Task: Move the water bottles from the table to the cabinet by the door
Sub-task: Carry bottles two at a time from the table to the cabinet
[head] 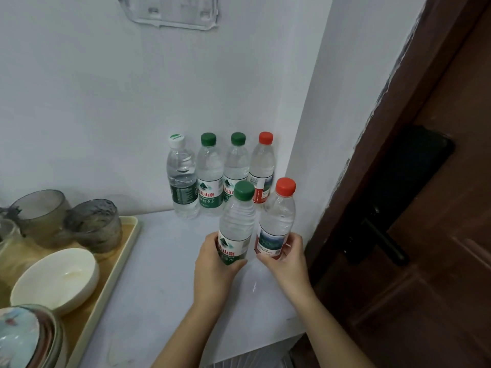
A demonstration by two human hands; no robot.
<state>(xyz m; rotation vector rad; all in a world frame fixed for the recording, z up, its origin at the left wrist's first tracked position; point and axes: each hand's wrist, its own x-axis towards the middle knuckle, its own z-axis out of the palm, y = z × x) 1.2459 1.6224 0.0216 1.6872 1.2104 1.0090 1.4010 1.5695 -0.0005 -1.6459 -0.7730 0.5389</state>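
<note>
My left hand (215,264) grips a green-capped water bottle (236,221) around its label. My right hand (285,257) grips a red-capped water bottle (277,219) beside it. Both bottles stand upright over the white cabinet top (164,274), close to its right side. Behind them, several more bottles line the wall: a white-capped bottle (182,179), two green-capped bottles (210,176) (236,160) and a red-capped bottle (263,166) in the corner.
A beige tray (111,272) on the left holds two grey glass cups (93,225), a white bowl (57,280) and other dishes. A dark brown door (425,235) with a black handle (382,240) stands at the right. A clear plastic fixture (170,11) hangs on the wall.
</note>
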